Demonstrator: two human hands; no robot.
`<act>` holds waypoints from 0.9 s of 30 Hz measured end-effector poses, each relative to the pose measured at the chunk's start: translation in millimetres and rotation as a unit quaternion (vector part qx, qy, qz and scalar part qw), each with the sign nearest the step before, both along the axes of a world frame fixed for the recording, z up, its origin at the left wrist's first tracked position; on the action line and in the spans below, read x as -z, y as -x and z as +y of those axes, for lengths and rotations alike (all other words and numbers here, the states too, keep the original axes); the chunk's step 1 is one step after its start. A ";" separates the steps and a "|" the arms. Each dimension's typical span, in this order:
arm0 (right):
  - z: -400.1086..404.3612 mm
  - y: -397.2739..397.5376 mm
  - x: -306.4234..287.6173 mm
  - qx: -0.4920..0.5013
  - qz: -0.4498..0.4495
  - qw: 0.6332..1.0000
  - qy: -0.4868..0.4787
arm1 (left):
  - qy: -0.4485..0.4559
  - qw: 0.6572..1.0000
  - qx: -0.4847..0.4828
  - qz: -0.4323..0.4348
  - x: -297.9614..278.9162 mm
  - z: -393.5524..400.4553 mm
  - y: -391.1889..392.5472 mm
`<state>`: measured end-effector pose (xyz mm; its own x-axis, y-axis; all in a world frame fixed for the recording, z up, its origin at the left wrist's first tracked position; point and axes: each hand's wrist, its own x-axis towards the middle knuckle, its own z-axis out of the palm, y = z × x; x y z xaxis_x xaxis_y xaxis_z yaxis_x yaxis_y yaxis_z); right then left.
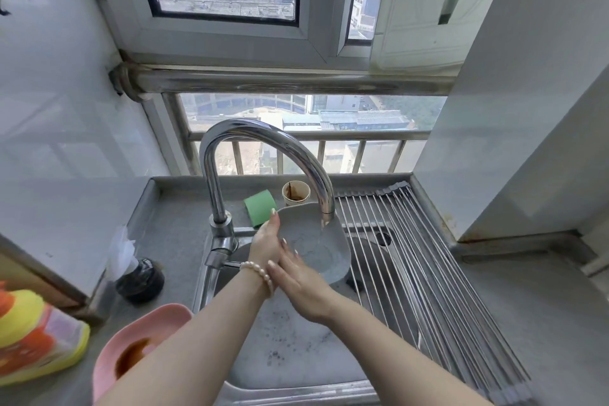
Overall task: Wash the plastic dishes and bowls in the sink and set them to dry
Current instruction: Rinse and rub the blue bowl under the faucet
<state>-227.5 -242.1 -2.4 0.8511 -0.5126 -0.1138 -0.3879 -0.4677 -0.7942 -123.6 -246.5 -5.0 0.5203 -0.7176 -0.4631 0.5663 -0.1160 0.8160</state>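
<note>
A grey plastic dish (324, 241) is tilted under the chrome faucet (263, 142), and water runs onto its inside. My left hand (265, 241), with a pearl bracelet on the wrist, grips the dish's left rim, fingers behind and thumb in front. My right hand (301, 283) lies with straight fingers against the dish's lower left edge, beside my left thumb. A second grey dish (290, 343) with dark specks lies in the sink (296, 389) under my forearms. A pink dish (138, 326) holding brown sauce sits on the counter at the left.
A roll-up metal drying rack (418, 260) covers the sink's right half. A green sponge (260, 208) and a stained paper cup (296, 193) stand behind the sink. A dark jar (140, 277) and a yellow-orange package (33, 333) sit on the left counter.
</note>
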 end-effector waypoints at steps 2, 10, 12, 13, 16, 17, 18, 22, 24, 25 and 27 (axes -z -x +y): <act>4.0 13.7 9.4 -0.039 0.016 0.998 0.050 | -0.021 0.996 -0.025 -0.087 -1.1 -0.1 -3.9; -13.7 38.1 39.8 -0.036 -0.069 0.945 0.319 | -0.120 0.968 -0.036 -0.217 -5.4 0.1 -2.6; -22.7 44.1 47.5 0.005 -0.116 0.918 0.378 | -0.132 0.960 -0.026 -0.246 -9.2 -0.7 -6.3; -28.0 48.9 51.6 0.023 -0.121 0.904 0.409 | -0.135 0.953 -0.014 -0.270 -10.3 0.4 -9.3; -37.7 61.4 60.2 0.047 0.001 0.882 0.470 | -0.146 0.938 0.027 -0.312 -6.2 4.3 -20.7; -37.9 61.6 60.7 0.048 0.062 0.878 0.472 | -0.148 0.942 0.034 -0.300 -4.4 4.8 -23.5; -37.1 60.3 60.6 0.056 0.100 0.872 0.475 | -0.155 0.949 0.039 -0.273 1.9 4.3 -28.1; -33.8 51.3 63.2 0.066 0.087 0.855 0.507 | -0.121 0.988 0.059 -0.077 -2.0 16.5 -22.8; -29.7 44.5 59.8 0.095 0.024 0.865 0.492 | -0.052 0.994 0.081 -0.042 -8.7 28.2 1.4; -26.1 38.9 57.2 0.112 -0.001 0.872 0.476 | -0.029 0.997 0.064 -0.040 -5.7 33.8 15.7; -15.8 25.5 51.6 0.129 -0.041 0.894 0.426 | -0.023 0.998 -0.018 -0.051 3.5 40.8 36.4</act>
<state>-253.1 -257.8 -54.0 0.6796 -0.5635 0.4697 -0.5266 -0.8205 -0.2223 -160.0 -205.8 -8.5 0.5917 -0.6771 -0.4375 0.4845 -0.1351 0.8643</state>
